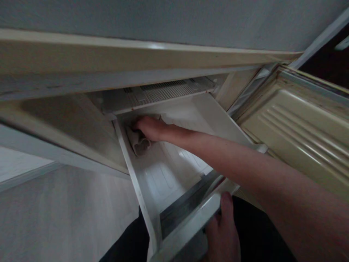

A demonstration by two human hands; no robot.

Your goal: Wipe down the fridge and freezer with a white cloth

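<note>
My right hand (pixel 149 127) reaches across into a white pull-out drawer (pixel 166 193) and is closed around a crumpled greyish-beige cloth (pixel 139 142). The cloth lies against the drawer's floor in the back left corner, and part of it is hidden under my fingers. At the bottom of the view, my left hand (pixel 223 229) grips the front edge of the drawer. Its thumb rests up against the front panel, while the other fingers are mostly hidden below. The drawer is pulled out towards me and has a darker strip along its front wall.
Behind the drawer is the cabinet opening with a slatted vent (pixel 169 91). An open cream-coloured ribbed door (pixel 305 120) stands at the right. Above runs the cabinet's beige edge (pixel 136 60). My dark-clothed legs (pixel 125 240) are below the drawer, over a pale floor (pixel 68 214).
</note>
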